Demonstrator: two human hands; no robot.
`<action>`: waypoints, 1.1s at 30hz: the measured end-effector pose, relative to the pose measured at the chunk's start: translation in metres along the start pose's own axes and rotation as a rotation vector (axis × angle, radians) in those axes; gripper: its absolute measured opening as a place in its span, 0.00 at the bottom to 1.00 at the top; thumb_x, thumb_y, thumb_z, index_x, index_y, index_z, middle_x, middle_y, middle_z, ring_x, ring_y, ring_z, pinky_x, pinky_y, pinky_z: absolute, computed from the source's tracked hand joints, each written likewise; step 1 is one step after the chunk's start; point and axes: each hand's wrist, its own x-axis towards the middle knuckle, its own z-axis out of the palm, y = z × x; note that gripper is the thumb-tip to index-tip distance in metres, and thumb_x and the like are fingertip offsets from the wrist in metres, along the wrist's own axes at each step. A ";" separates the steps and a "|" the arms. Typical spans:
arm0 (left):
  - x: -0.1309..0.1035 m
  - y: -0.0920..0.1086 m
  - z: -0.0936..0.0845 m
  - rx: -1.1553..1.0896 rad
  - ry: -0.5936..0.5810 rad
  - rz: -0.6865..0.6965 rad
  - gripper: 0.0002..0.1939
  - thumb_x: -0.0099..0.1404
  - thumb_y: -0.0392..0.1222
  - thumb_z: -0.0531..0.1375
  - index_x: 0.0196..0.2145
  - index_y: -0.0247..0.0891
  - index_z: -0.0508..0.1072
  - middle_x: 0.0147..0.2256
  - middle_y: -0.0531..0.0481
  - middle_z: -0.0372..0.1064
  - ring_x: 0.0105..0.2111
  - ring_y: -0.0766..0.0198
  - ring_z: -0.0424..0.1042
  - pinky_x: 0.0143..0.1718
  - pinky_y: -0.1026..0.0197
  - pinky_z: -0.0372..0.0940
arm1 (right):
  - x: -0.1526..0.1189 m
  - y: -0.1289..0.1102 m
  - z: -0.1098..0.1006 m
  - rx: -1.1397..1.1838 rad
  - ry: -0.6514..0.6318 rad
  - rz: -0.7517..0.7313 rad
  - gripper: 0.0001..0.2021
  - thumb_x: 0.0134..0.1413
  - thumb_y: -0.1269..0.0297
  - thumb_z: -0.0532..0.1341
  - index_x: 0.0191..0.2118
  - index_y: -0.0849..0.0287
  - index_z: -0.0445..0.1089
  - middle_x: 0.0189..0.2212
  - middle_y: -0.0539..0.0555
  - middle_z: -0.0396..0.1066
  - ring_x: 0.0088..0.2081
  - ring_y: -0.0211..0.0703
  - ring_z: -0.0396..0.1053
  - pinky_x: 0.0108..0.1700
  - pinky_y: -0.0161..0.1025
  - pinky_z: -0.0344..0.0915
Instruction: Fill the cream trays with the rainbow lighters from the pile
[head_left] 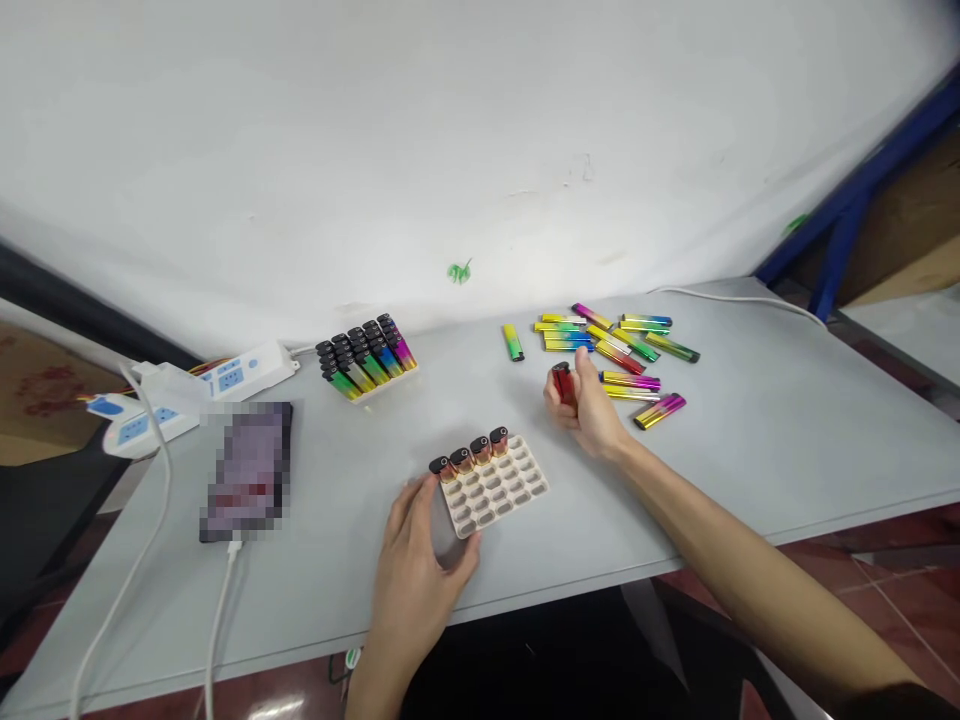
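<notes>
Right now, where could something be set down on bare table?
Bare tabletop lies right of the loose lighters, between the phone and left hand, and between the packed tray and the lone yellow-green lighter. It is crowded beyond the right hand, where lighters cluster.

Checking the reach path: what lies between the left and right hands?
Head view: between the left hand and right hand lie the white tray with four lighters, then grey tabletop.

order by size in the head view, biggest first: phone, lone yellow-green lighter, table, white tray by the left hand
1. table
2. phone
3. white tray
4. yellow-green lighter, clearly smallest, though it lies farther from the camera
</notes>
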 end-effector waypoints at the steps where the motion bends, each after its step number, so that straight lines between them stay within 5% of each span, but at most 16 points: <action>1: 0.000 0.000 0.000 0.001 -0.001 0.000 0.35 0.65 0.50 0.60 0.65 0.38 0.55 0.59 0.36 0.62 0.62 0.42 0.63 0.58 0.38 0.66 | 0.000 -0.001 0.001 0.044 0.019 0.025 0.27 0.62 0.39 0.48 0.20 0.55 0.53 0.15 0.43 0.39 0.18 0.33 0.35 0.21 0.35 0.35; 9: 0.000 0.000 0.000 0.008 -0.004 -0.003 0.35 0.65 0.50 0.60 0.65 0.37 0.55 0.59 0.35 0.62 0.61 0.43 0.63 0.59 0.37 0.66 | -0.004 -0.009 0.009 0.171 0.094 0.155 0.24 0.61 0.51 0.47 0.16 0.54 0.47 0.12 0.44 0.39 0.17 0.33 0.32 0.20 0.36 0.32; 17: 0.000 0.003 -0.002 0.012 -0.018 -0.028 0.34 0.66 0.51 0.59 0.65 0.37 0.55 0.59 0.36 0.62 0.62 0.43 0.63 0.59 0.38 0.66 | -0.002 -0.001 0.006 0.203 0.019 0.135 0.29 0.59 0.40 0.52 0.16 0.55 0.49 0.13 0.42 0.38 0.17 0.31 0.32 0.19 0.34 0.32; 26: 0.000 0.002 -0.001 0.007 -0.006 -0.012 0.35 0.65 0.50 0.60 0.65 0.39 0.54 0.58 0.36 0.62 0.61 0.42 0.64 0.58 0.37 0.67 | -0.003 0.003 0.009 0.196 -0.006 0.149 0.25 0.61 0.46 0.49 0.17 0.55 0.50 0.13 0.43 0.39 0.17 0.32 0.34 0.19 0.34 0.35; 30: 0.000 0.001 0.000 0.001 -0.007 -0.017 0.35 0.65 0.50 0.60 0.66 0.41 0.54 0.58 0.37 0.62 0.61 0.42 0.64 0.58 0.36 0.67 | -0.002 0.008 0.009 0.105 -0.030 0.025 0.25 0.61 0.40 0.49 0.28 0.57 0.65 0.19 0.45 0.52 0.19 0.34 0.50 0.22 0.35 0.51; 33: 0.000 0.000 0.000 0.004 -0.011 -0.023 0.35 0.65 0.51 0.60 0.65 0.40 0.54 0.59 0.36 0.61 0.61 0.42 0.64 0.58 0.37 0.67 | -0.002 0.009 0.007 -0.025 -0.076 -0.102 0.19 0.61 0.44 0.57 0.39 0.58 0.68 0.30 0.50 0.66 0.31 0.39 0.65 0.36 0.39 0.64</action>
